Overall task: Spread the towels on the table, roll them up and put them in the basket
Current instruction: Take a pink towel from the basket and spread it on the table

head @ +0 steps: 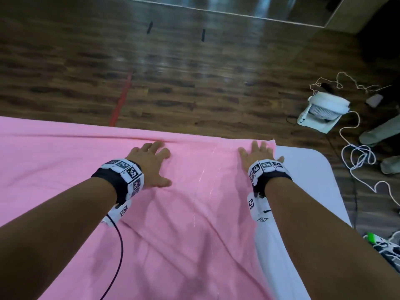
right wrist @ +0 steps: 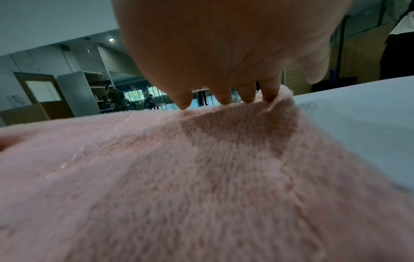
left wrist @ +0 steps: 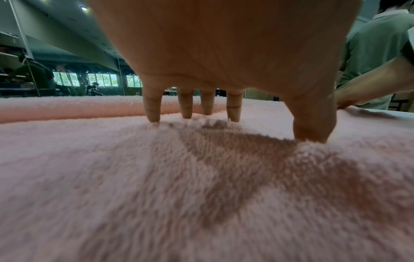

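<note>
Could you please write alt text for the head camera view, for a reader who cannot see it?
Both hands, left and right, press flat with spread fingers on a pink fluffy towel spread over a white table. A small white fan sits on the dark wooden floor beyond.

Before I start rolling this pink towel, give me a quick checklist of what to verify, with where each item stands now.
1. Pink towel spread on the table: ok.
2. Towel smooth: not ok, creases near the middle and a raised fold along the far edge.
3. Left hand flat on the towel: ok.
4. Right hand at the far right corner: ok.
5. Basket within reach: cannot tell, none in view.
</note>
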